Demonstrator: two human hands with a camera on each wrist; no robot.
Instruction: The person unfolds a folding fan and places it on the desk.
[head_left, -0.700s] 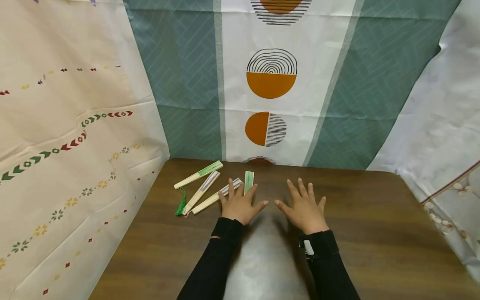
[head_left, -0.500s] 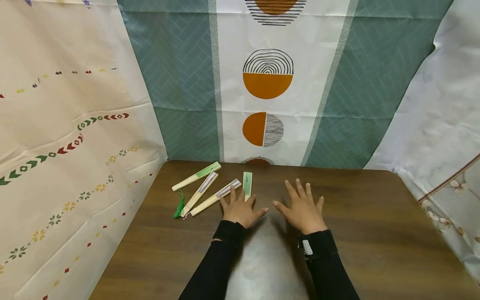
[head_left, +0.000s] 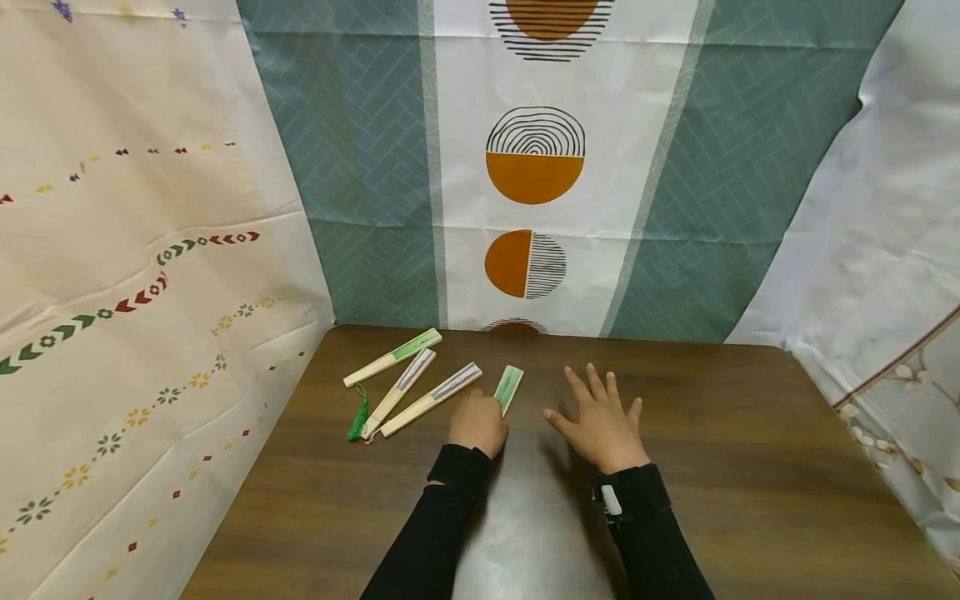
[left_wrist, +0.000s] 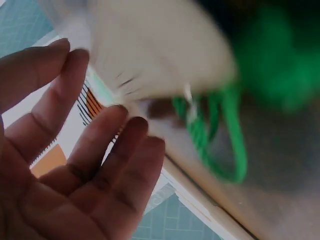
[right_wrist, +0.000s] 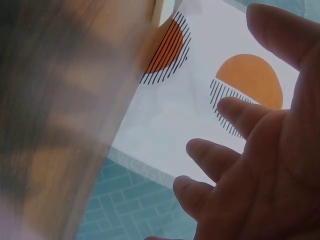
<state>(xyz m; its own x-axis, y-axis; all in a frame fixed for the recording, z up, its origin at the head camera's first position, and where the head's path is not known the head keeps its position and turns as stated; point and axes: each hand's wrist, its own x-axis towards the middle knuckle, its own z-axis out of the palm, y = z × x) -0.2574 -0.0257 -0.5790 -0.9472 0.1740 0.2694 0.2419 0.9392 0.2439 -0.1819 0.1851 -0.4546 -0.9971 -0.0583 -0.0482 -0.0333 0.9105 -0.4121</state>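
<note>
My left hand [head_left: 478,421] holds a folded hand fan by its near part, mostly hidden under the hand in the head view. The green-labelled end of this folding fan [head_left: 509,388] sticks out past the fingers, angled up to the right. Up close in the left wrist view, the pale fan [left_wrist: 155,50] is blurred, with a green cord [left_wrist: 235,145] looped from it. Thumb and index fingertip meet at its edge. My right hand [head_left: 602,423] hovers over the table with spread fingers and holds nothing.
Left of my left hand lie three more folded fans: a green-labelled fan [head_left: 393,358], a grey-labelled fan [head_left: 397,393] and another grey-labelled fan [head_left: 432,400]. A green tassel [head_left: 359,415] lies beside them. Patterned cloths hang behind the brown table [head_left: 712,467] and at both sides.
My left hand's fingers, spread before, have closed on the nearest fan. That fan has turned from almost straight to tilted right. My right hand has hardly moved.
</note>
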